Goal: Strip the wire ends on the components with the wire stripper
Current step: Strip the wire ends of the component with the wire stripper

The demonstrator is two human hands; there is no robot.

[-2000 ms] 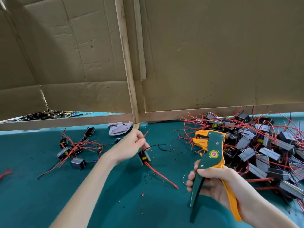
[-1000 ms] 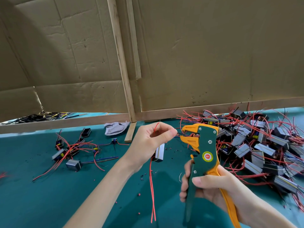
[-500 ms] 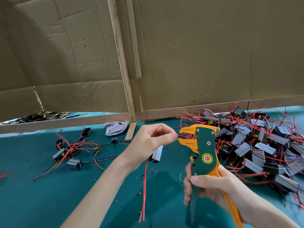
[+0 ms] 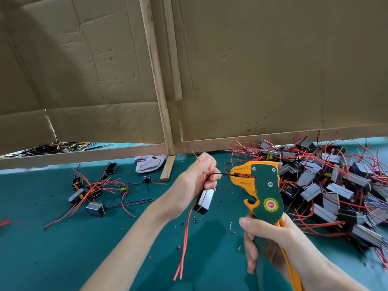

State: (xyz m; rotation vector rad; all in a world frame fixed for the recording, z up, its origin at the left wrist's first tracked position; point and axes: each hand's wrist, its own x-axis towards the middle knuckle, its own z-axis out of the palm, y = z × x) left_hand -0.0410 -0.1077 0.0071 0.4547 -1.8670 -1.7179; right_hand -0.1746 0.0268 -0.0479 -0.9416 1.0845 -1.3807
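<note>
- Left grip point(image 4: 193, 183): fingers curled, pinching a black wire point(image 4: 222, 174). Half a second ago it sat against the tool's mouth; it now stands a little apart, with a short stretch of wire showing between.
- Component point(image 4: 205, 200): hangs just under the left fingers, above the table, lower and more upright than before; its red wires point(image 4: 185, 238) trail down.
- Right grip point(image 4: 270, 244): closed round the handles of the wire stripper point(image 4: 264, 185), the jaws shut on the black wire's end.
- Judgement: strip in progress on this lead; whether the insulation is already cut cannot be told, the jaw area being too small.
- Table point(image 4: 63, 248): green covering, flecked with insulation scraps point(image 4: 194, 220); large component pile point(image 4: 336, 185) right, small group point(image 4: 92, 192) left, grey cloth point(image 4: 149, 162) at the back.
- Room: cardboard wall point(image 4: 273, 70) on wooden battens point(image 4: 156, 80).
</note>
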